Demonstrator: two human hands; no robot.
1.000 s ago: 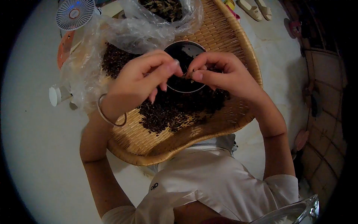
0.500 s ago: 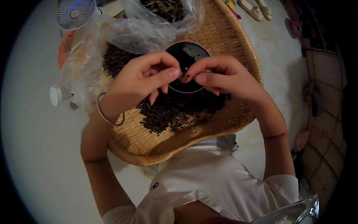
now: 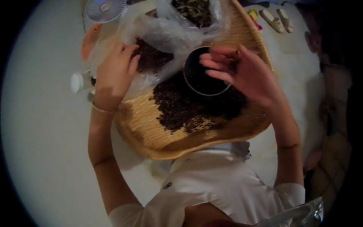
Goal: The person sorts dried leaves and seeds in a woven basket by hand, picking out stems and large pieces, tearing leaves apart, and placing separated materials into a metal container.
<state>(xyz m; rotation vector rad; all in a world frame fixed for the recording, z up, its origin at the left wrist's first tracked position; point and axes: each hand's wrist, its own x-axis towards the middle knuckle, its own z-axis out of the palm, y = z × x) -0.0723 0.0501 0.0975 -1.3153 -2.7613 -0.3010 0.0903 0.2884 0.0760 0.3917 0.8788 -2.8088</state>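
A woven tray (image 3: 147, 130) holds a spread of small dark pieces (image 3: 181, 102). A round bowl (image 3: 196, 77) with a pale rim stands among them, dark material inside. My right hand (image 3: 238, 70) is over the bowl's right side, palm partly up and fingers spread, with small dark bits on the palm and fingers. My left hand (image 3: 119, 72) is at the left, beside a reddish-brown heap (image 3: 151, 56) by the clear plastic bag (image 3: 170, 32). Its fingers are bent and pressed near each other; whatever they hold, if anything, is hidden.
Dry leaves (image 3: 193, 11) lie in the plastic at the top. A small fan (image 3: 106, 8), an orange object (image 3: 90, 41) and a white-lidded jar (image 3: 77, 82) are at the left. Beige shoes (image 3: 272, 20) sit on the floor at the upper right.
My hands have parted from their pinch over the bowl. The left has moved left toward the heap; the right has opened and turned its palm up. The view has shifted.
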